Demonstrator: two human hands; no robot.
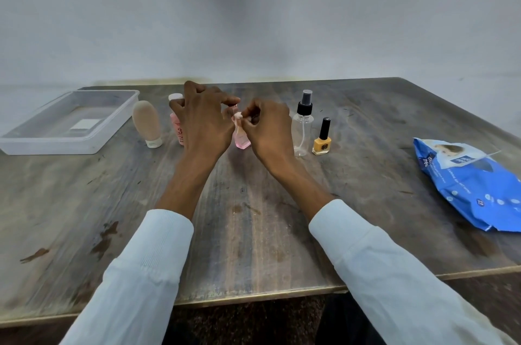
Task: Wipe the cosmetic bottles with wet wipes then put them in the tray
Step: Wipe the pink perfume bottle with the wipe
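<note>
We look down at a worn grey wooden table (pixel 253 218) set against a pale wall. Near its middle stands a small pink bottle (pixel 242 139), and we place everything else from it. Our two hands meet over this bottle. The right hand (pixel 269 130) has its fingers curled, pinching something small and pale at the bottle's top; we cannot tell whether it is a cap or a wipe. The left hand (pixel 201 116) hovers just left of the bottle, fingers spread and loosely bent, one fingertip reaching toward the bottle's top; we cannot tell whether it grips anything. Behind the left hand, a pink tube (pixel 177 123) with a white cap shows partly. Further left stands a beige tube (pixel 147 123) on its cap, then a clear tray (pixel 112 130) at the far left. Right of the pink bottle stands a clear spray bottle (pixel 302 130) with a black pump, then a yellow polish bottle (pixel 322 144). Far right lies a blue wipes pack (pixel 476 189), its flap lifted. Both forearms wear pale blue sleeves (pixel 394 274).
</note>
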